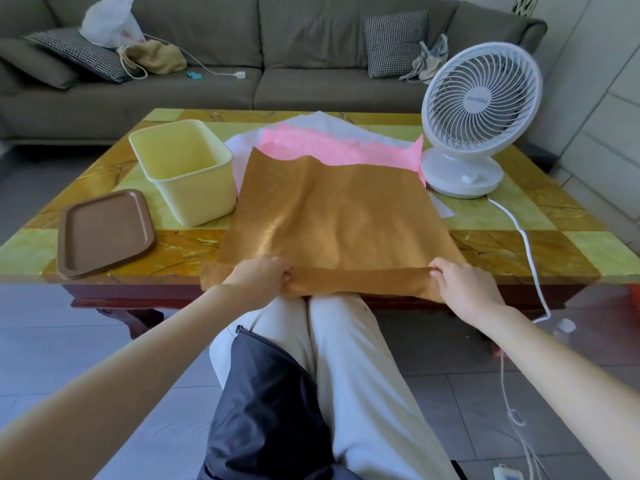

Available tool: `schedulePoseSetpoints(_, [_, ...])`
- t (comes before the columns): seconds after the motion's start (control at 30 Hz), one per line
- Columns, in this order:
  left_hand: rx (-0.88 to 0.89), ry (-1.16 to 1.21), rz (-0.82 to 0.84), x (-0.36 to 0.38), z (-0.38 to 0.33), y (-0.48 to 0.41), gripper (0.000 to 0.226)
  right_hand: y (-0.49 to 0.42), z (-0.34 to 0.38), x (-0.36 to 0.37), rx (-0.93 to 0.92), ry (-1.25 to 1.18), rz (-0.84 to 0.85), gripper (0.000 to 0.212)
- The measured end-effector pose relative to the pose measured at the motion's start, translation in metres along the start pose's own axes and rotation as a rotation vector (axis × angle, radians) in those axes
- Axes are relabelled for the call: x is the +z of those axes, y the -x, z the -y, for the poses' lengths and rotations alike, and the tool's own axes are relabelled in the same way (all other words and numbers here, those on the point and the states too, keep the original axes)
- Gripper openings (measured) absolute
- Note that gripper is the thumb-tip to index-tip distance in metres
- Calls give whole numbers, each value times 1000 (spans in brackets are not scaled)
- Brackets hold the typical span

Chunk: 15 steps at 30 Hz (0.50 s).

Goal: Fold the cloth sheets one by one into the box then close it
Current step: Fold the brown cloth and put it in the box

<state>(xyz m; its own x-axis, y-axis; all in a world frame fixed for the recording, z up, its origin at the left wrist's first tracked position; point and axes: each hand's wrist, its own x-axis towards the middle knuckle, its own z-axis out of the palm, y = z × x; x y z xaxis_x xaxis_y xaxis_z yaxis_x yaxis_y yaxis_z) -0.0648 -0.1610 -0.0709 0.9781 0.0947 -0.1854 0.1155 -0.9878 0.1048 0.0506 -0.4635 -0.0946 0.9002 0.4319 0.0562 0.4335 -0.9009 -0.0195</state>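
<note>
- At the near edge of the green-and-amber tiled surface (pixel 519 244), hanging over the rim toward the lap: a golden-brown, faintly shiny cloth sheet (pixel 332 216), top of the stack, with its near hem turned over on itself.
- Beneath, showing only at the far side: a thin pink cloth sheet (pixel 329 148), then a white cloth sheet (pixel 322 121) under that.
- Just left of the stack: an open pale yellow plastic box (pixel 194 188), no cloth seen inside.
- Nearer and further left, apart from the box: a flat brown rounded-rectangle lid (pixel 104 233).
- Handling, as a judgement: light, thin and limp. Probably prone to sliding on the sheets below and dragging them along. Unlikely to keep a crease without pressing.
- Best taken along the near hem at two points well apart, to keep the edge straight through each fold.
- Left hand (pixel 259 275): palm down, fingers curled round the turned hem near its left end, forearm reaching in from the near left.
- Right hand (pixel 464 285): mirrored at the right end, fingers and thumb pinching the same hem.
- Right of the stack: a round white desk fan (pixel 478 112), its base seemingly on the sheets' edge.
</note>
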Motion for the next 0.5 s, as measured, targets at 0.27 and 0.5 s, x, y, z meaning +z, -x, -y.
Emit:
schedulePoseSetpoints(0.27, [88, 165, 352, -19, 6, -20, 26, -38, -14, -37, -52, 72, 365, 25])
schedulePoseSetpoints(0.5, [-129, -62, 12, -57, 26, -103, 26, -124, 2, -60, -65, 112, -117, 28])
